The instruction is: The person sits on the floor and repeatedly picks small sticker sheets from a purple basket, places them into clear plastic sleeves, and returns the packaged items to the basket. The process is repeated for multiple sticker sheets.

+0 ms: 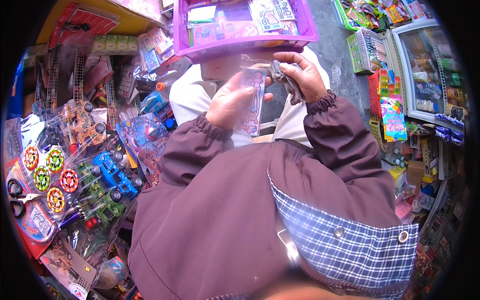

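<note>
My left hand [229, 98] holds a sticker sheet in a clear plastic sleeve [252, 107], printed with a doll-like figure and small shapes. The thumb lies across its front, and the sheet hangs upright above my lap. A crumpled grey cloth [288, 80] is pinched in my right hand [306, 77], close to the top edge of the sleeve. Just beyond both hands stands a purple plastic basket [245, 45]. Inside it lie more sticker sheets [267, 15] and flat packets [204, 33].
To the left are packaged toys: a blue toy truck [114, 174], a camouflage toy vehicle [82, 122], colourful discs [55, 160] and black-handled scissors [17, 198]. A glass-fronted drinks cooler [399, 71], a red basket [374, 93] and a green-rimmed snack bin [347, 20] stand at right.
</note>
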`<state>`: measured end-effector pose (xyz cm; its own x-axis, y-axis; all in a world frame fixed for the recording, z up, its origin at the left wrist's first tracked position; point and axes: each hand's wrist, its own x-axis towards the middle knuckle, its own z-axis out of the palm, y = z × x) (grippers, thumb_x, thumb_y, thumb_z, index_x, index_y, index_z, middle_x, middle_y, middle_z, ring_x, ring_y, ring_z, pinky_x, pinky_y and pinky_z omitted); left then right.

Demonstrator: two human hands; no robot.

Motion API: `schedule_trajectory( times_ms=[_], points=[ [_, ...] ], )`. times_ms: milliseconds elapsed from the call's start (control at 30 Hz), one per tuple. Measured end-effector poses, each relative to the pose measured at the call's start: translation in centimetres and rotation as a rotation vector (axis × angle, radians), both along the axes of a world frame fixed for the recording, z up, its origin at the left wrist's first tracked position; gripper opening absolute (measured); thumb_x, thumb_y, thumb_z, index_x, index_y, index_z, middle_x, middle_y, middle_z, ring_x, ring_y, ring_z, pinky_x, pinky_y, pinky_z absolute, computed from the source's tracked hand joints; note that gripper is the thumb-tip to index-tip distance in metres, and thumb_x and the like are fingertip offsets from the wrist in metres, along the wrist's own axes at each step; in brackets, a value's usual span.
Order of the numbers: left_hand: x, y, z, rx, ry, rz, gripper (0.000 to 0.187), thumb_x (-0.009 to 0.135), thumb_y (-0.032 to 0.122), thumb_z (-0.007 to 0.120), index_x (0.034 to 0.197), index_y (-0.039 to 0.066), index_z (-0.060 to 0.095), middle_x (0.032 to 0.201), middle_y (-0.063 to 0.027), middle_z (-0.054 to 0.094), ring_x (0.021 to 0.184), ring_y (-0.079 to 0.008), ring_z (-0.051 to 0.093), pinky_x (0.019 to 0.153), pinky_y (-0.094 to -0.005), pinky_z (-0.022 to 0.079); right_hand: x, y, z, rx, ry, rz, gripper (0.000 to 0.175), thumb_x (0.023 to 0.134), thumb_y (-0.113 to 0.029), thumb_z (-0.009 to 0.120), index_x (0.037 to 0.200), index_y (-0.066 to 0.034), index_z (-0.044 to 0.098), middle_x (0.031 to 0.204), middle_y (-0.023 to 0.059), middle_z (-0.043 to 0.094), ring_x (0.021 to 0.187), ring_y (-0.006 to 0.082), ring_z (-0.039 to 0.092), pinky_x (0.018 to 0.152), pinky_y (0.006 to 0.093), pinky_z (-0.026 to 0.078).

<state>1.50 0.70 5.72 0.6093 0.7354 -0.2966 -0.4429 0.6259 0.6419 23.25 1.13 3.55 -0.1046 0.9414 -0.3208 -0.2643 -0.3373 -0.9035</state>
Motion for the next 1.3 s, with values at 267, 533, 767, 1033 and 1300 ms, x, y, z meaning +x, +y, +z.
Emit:
schedule_trajectory(
  times_ms=[267, 533, 767, 1033, 1300],
  points=[
    [0.2, -0.2, -1.5, -0.003, 0.034, 0.047, 0.044, 0.088, 0.004, 0.054, 0.131, 0.006, 0.044, 0.116, -0.008, 0.058, 0.101, -0.0174, 0.06, 0.087, -0.0318, 0.049, -1.7, -0.7, 1.1, -0.064, -0.122, 0.184, 0.027, 0.084, -0.022, 0.071, 0.099, -0.0022, 0.063, 0.078, -0.0011, 0.063, 0.068, 0.004, 0.056, 0.059, 0.0186, 0.046],
    [0.4, -0.5, -1.7, 0.235, 0.165, 0.07, 0.049, 0.087, 0.008, 0.061, 0.132, 0.007, 0.042, 0.117, -0.0043, 0.055, 0.108, -0.012, 0.052, 0.091, -0.0283, 0.043, -2.6, -1.1, 1.7, 0.02, 0.023, 0.158, 0.014, 0.085, -0.016, 0.066, 0.092, -0.0038, 0.066, 0.078, -0.0002, 0.064, 0.062, 0.0037, 0.056, 0.053, 0.0183, 0.045],
    [-0.3, 1.2, -0.5, 0.603, 0.481, 0.307, 0.039, 0.088, 0.009, 0.062, 0.124, 0.002, 0.049, 0.11, -0.0069, 0.057, 0.098, -0.0108, 0.054, 0.083, -0.0243, 0.045, -2.7, -1.0, 1.0, 0.025, -0.004, 0.184, 0.012, 0.085, -0.016, 0.066, 0.091, -0.0052, 0.066, 0.077, -0.0017, 0.063, 0.059, 0.0024, 0.053, 0.049, 0.0171, 0.041],
    [-0.6, 2.9, -0.8, 0.422, 0.463, 0.21, 0.02, 0.091, 0.023, 0.06, 0.095, 0.003, 0.058, 0.09, -0.0058, 0.066, 0.083, -0.0103, 0.06, 0.078, -0.0242, 0.047, -2.3, -1.0, 0.3, -0.011, 0.092, 0.239, 0.01, 0.087, -0.014, 0.063, 0.088, -0.0037, 0.062, 0.081, 0.0, 0.063, 0.071, 0.0049, 0.057, 0.065, 0.0201, 0.046],
    [-0.5, 2.8, -1.7, 0.354, 0.363, 0.237, 0.02, 0.092, 0.022, 0.059, 0.096, 0.002, 0.055, 0.088, -0.0085, 0.066, 0.074, -0.0089, 0.058, 0.067, -0.0224, 0.048, -2.3, -0.8, 0.3, -0.033, 0.11, 0.27, 0.01, 0.086, -0.014, 0.063, 0.086, -0.0041, 0.062, 0.08, -0.0004, 0.062, 0.072, 0.0055, 0.057, 0.066, 0.0209, 0.046]
  ],
)
